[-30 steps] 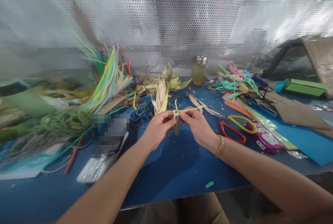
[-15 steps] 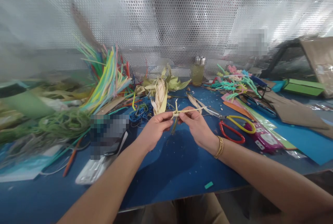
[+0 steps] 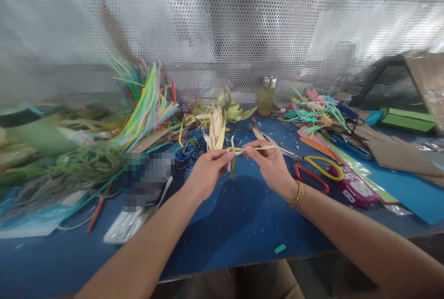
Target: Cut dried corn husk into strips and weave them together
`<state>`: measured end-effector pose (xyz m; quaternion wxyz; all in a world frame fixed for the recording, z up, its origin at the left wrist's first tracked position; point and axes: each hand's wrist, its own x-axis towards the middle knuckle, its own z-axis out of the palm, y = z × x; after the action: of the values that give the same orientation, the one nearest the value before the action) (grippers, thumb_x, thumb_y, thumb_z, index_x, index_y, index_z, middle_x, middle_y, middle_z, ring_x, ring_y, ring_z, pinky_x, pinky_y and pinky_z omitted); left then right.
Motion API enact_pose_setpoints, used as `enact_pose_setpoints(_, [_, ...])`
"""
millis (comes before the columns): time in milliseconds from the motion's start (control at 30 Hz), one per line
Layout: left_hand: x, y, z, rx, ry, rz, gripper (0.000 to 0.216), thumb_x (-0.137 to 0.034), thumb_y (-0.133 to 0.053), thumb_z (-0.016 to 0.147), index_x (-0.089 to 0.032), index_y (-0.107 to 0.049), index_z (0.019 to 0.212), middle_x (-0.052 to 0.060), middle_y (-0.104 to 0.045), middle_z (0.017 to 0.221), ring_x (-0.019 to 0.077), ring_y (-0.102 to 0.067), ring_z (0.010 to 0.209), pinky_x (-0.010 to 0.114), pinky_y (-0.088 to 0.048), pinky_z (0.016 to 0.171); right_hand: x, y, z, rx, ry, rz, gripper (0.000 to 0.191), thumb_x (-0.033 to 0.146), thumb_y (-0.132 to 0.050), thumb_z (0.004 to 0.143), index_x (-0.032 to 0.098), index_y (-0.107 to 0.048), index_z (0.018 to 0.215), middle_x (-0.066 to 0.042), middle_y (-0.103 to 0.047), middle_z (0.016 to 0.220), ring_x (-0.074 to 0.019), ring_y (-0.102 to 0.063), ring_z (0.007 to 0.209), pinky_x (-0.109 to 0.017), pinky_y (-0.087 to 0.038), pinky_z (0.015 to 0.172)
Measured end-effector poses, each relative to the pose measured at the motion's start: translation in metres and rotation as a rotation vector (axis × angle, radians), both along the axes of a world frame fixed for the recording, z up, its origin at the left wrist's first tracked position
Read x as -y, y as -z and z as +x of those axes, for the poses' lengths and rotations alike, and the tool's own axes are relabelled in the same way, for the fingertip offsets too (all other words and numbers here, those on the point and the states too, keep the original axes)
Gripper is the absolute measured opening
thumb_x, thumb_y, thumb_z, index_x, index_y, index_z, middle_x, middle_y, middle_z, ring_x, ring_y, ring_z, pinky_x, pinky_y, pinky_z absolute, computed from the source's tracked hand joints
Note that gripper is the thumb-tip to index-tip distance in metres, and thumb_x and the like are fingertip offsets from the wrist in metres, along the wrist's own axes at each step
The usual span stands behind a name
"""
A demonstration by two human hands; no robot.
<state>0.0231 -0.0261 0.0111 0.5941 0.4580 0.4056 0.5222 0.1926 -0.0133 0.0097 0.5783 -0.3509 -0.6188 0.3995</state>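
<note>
Between my two hands a thin strip of corn husk [image 3: 238,150] is stretched, with a loop or knot and short ends sticking up and down near its middle. My left hand [image 3: 210,169] pinches it by the knot, thumb on top. My right hand [image 3: 267,162], a gold bracelet at its wrist, pinches the strip a little further right, and a pale end runs out past the fingers. Just behind my left hand lies a bundle of dry corn husks [image 3: 215,127]. Scissors [image 3: 321,168] with one yellow and one red handle lie right of my right hand.
A blue table [image 3: 239,239] carries tangled blue cord [image 3: 189,151], colourful pipe cleaners [image 3: 147,100], green yarn [image 3: 93,162] and a phone [image 3: 149,183] at left. A glass jar [image 3: 267,97] stands behind. Coloured paper, cardboard [image 3: 398,153] and a purple packet [image 3: 357,185] lie at right.
My right hand has drawn a little away to the right, so more of the husk strip shows between my hands. My left hand keeps its pinch. The view has shifted slightly.
</note>
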Motion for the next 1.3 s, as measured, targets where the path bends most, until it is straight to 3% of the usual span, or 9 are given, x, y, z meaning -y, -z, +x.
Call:
enact_pose_setpoints(200, [0.002, -0.007, 0.003, 0.304, 0.047, -0.202, 0.023, -0.027, -0.084, 0.063, -0.013, -0.067, 0.070, -0.002, -0.059, 0.059, 0.0083, -0.051, 0.052, 0.022, -0.044, 0.051, 0.003, 0.007, -0.005, 0.152, 0.105, 0.132, 0.009, 0.033, -0.069, 0.082, 0.025, -0.072, 0.081, -0.002, -0.072, 0.084, -0.0186, -0.065, 0.079, -0.035, -0.049, 0.075])
enact_pose_setpoints(433, [0.001, -0.008, 0.001, 0.476, 0.035, -0.366, 0.011, -0.021, -0.073, 0.078, -0.013, -0.066, 0.080, -0.001, -0.062, 0.064, 0.0076, -0.057, 0.054, 0.019, -0.048, 0.051, 0.006, 0.005, -0.003, 0.267, 0.137, 0.333, 0.013, 0.033, -0.064, 0.087, 0.030, -0.074, 0.095, -0.002, -0.075, 0.095, -0.0212, -0.067, 0.087, -0.039, -0.048, 0.081])
enact_pose_setpoints(567, [0.003, -0.006, 0.003, 0.457, 0.060, -0.328, 0.013, -0.022, -0.075, 0.076, -0.013, -0.066, 0.078, -0.002, -0.059, 0.061, 0.0067, -0.055, 0.053, 0.018, -0.046, 0.051, 0.009, -0.001, 0.003, 0.571, 0.193, 0.569, 0.013, 0.031, -0.063, 0.088, 0.030, -0.073, 0.095, -0.002, -0.074, 0.087, -0.0215, -0.064, 0.083, -0.042, -0.039, 0.085])
enact_pose_setpoints(733, [0.007, -0.006, 0.008, 0.212, -0.080, -0.152, 0.021, -0.029, -0.081, 0.066, -0.014, -0.068, 0.071, -0.002, -0.060, 0.062, 0.0067, -0.052, 0.053, 0.020, -0.040, 0.051, 0.016, -0.007, 0.008, 0.794, 0.216, 0.674, 0.018, 0.028, -0.061, 0.089, 0.038, -0.071, 0.099, 0.003, -0.075, 0.097, -0.0231, -0.059, 0.092, -0.046, -0.025, 0.094])
enact_pose_setpoints(900, [0.007, -0.006, 0.004, -0.172, -0.127, 0.108, 0.024, -0.038, -0.078, 0.067, -0.016, -0.072, 0.073, 0.000, -0.059, 0.061, 0.0106, -0.048, 0.056, 0.024, -0.033, 0.052, 0.016, -0.010, 0.007, 0.758, 0.166, 0.645, 0.012, 0.028, -0.064, 0.088, 0.037, -0.070, 0.092, 0.006, -0.072, 0.111, -0.0241, -0.058, 0.106, -0.045, -0.022, 0.097])
enact_pose_setpoints(1000, [0.006, -0.008, -0.002, -0.365, -0.099, 0.223, 0.023, -0.040, -0.073, 0.072, -0.017, -0.072, 0.073, 0.000, -0.056, 0.063, 0.0117, -0.045, 0.058, 0.026, -0.031, 0.054, 0.012, -0.008, 0.005, 0.662, 0.169, 0.579, 0.002, 0.030, -0.066, 0.086, 0.030, -0.068, 0.085, 0.002, -0.073, 0.097, -0.0213, -0.062, 0.092, -0.042, -0.028, 0.092])
enact_pose_setpoints(1067, [0.006, -0.010, -0.005, -0.445, -0.061, 0.274, 0.023, -0.040, -0.070, 0.075, -0.018, -0.071, 0.070, -0.001, -0.054, 0.064, 0.0123, -0.044, 0.060, 0.026, -0.031, 0.056, 0.008, -0.005, 0.003, 0.559, 0.166, 0.508, 0.007, 0.031, -0.068, 0.084, 0.027, -0.066, 0.079, 0.001, -0.070, 0.084, -0.0194, -0.061, 0.083, -0.040, -0.033, 0.087])
enact_pose_setpoints(1300, [0.009, -0.016, -0.004, -0.523, 0.000, 0.355, 0.028, -0.040, -0.064, 0.081, -0.019, -0.066, 0.063, -0.001, -0.046, 0.063, 0.0139, -0.040, 0.062, 0.027, -0.031, 0.059, 0.005, 0.003, -0.006, 0.064, -0.027, 0.003, 0.027, 0.041, -0.074, 0.075, 0.022, -0.055, 0.069, 0.002, -0.056, 0.068, -0.0129, -0.050, 0.064, -0.029, -0.041, 0.063])
